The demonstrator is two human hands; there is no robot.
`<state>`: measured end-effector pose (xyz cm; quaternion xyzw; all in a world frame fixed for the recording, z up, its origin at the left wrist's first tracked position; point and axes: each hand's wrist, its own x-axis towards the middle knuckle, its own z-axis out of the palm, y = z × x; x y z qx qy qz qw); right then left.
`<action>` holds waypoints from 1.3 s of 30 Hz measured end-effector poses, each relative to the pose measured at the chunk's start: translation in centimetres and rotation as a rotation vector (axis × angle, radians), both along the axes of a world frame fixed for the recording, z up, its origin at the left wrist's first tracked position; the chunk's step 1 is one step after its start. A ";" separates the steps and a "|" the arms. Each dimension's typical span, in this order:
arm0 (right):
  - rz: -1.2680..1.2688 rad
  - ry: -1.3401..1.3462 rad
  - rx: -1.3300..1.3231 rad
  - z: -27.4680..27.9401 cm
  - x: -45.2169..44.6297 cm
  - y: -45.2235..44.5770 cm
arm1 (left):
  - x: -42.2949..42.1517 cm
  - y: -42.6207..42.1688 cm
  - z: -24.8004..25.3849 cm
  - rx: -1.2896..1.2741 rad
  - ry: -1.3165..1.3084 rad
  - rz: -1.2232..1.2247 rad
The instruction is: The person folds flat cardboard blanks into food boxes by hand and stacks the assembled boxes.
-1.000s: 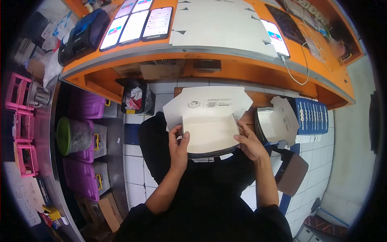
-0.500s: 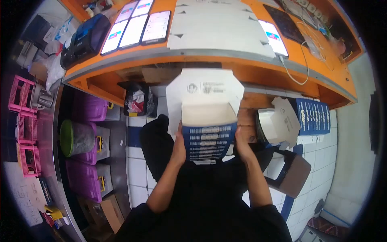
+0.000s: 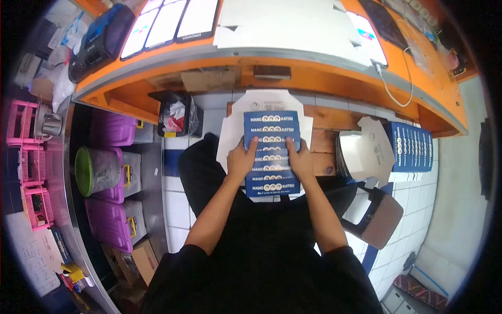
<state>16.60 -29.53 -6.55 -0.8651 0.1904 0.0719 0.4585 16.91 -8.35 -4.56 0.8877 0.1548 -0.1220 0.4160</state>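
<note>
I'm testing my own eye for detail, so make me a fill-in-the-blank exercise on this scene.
1. The left hand and right hand hold blue boxes printed MANG ____.
2. Storage bins at the left have ____ lids.
3. The counter beneath the phones is ____.

Missing words: KATSU; purple; orange.

The scene is lit quite brightly, with a whitish light. The phone screens (image 3: 198, 18) glow almost to pure white, and the white sheets (image 3: 287, 26) are also close to overexposed. Under the orange surface (image 3: 431, 89) it is dimmer, while the black clothing (image 3: 261, 261) shows hardly any folds. The wide lens bends lines strongly (the surface's front edge looks like an arc), and the corners fall into blackness. On the blue boxes (image 3: 272, 163) the large letters remain readable; small print on the white flap (image 3: 269, 98) is soft.
</note>
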 end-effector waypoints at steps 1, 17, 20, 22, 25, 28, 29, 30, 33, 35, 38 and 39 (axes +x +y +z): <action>-0.001 0.028 -0.001 0.5 0.4 0.0 | 0.3 0.1 0.1 -0.001 0.028 -0.001; -0.134 0.103 0.506 -3.6 -1.8 -3.7 | -1.0 3.2 -4.4 -0.374 0.126 0.223; -0.067 0.054 0.653 -3.1 -6.2 -5.1 | -4.2 3.0 -0.3 -0.578 0.142 0.172; 0.113 0.022 0.610 -2.4 -8.7 -5.0 | -6.0 2.4 0.3 -0.617 0.157 0.041; 0.239 0.055 0.618 -2.0 -10.1 -3.7 | -7.6 1.2 -1.9 -0.513 0.011 -0.077; 0.155 0.072 0.448 -3.8 -10.3 -2.9 | -7.5 0.9 -2.5 -0.137 0.173 -0.105; 0.141 0.045 0.376 -3.8 -10.4 -2.7 | -7.7 1.0 -2.4 -0.135 0.179 -0.115; 0.107 0.143 0.337 -2.1 -10.0 -2.5 | -7.6 0.9 -2.2 -0.096 0.184 -0.116; 0.124 0.040 0.278 -2.6 -10.0 -2.6 | -7.1 1.0 -1.9 -0.085 0.184 -0.125; 0.153 0.095 0.232 -1.5 -9.5 -2.7 | -7.4 2.0 -4.0 -0.172 0.246 -0.087; 0.129 0.055 0.300 -2.7 -9.9 -2.9 | -8.9 5.3 -4.0 -0.468 0.172 -0.237; 0.130 0.066 0.305 -2.2 -9.8 -2.7 | -9.6 6.2 -3.8 -0.581 0.084 -0.430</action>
